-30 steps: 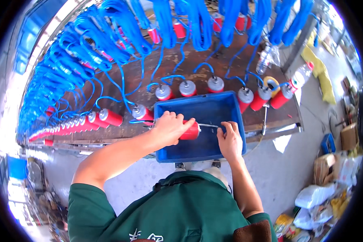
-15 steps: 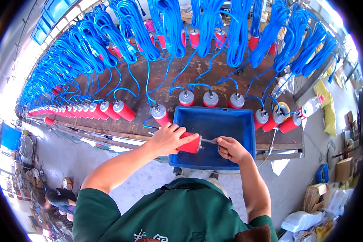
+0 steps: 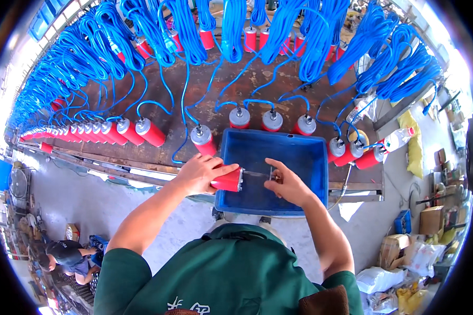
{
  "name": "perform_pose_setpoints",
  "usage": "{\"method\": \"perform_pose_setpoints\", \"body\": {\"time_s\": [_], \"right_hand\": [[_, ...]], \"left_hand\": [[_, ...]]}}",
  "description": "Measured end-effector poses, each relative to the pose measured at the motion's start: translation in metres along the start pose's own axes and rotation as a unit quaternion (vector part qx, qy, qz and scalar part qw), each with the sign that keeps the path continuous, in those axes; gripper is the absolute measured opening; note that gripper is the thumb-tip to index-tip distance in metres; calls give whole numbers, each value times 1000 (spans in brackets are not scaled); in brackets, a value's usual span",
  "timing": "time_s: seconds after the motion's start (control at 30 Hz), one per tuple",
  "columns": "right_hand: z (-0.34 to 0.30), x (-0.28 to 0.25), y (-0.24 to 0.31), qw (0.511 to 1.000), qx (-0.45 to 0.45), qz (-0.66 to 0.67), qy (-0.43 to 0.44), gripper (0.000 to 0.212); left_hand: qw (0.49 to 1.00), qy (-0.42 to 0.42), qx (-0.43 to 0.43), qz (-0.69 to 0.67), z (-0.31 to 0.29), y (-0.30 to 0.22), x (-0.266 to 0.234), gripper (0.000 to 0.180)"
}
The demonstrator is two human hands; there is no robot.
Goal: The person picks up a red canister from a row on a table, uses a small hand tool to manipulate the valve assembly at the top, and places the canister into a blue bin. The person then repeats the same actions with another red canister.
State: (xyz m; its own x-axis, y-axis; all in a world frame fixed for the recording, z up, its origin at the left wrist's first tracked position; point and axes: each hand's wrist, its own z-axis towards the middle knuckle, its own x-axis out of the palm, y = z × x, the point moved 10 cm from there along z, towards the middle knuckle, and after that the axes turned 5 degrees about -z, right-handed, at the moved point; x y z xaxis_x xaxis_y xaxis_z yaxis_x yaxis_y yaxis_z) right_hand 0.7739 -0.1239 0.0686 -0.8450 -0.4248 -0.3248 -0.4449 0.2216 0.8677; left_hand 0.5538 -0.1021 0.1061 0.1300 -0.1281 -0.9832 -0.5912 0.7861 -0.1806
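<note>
My left hand grips a red cylinder, lying on its side over the left part of a blue tray. The cylinder's metal-rimmed end faces right. A thin metal shaft reaches from that end to a short crossbar, like a T-handle wrench. Around the crossbar is my right hand, with the index finger stretched out and the other fingers curled. Whether the wrench tip sits on a screw is too small to tell. Another red cylinder with a grey cap and blue cable stands just beyond my left hand.
Several capped red cylinders line the brown worktable, some close behind the tray. Coiled blue cables hang above the far side. A clear bottle lies at the right. A co-worker sits at the lower left.
The red cylinder and both hands have shifted slightly left in view. My right hand's fingers have loosened from a tight grip, and the index finger now extends past the crossbar.
</note>
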Motion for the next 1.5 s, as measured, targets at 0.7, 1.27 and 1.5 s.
{"method": "perform_pose_setpoints", "body": {"time_s": [0.7,1.27,1.5], "right_hand": [[-2,18,-49,941,59,334,-5,41],[1,-3,7,884,-173,-418,-119,43],[26,18,38,920,-163,-356,16,31]], "left_hand": [[1000,5,-5,15,3,-2,4,111],[1000,-2,0,2,10,-7,4,110],[999,38,-15,13,5,-4,13,110]]}}
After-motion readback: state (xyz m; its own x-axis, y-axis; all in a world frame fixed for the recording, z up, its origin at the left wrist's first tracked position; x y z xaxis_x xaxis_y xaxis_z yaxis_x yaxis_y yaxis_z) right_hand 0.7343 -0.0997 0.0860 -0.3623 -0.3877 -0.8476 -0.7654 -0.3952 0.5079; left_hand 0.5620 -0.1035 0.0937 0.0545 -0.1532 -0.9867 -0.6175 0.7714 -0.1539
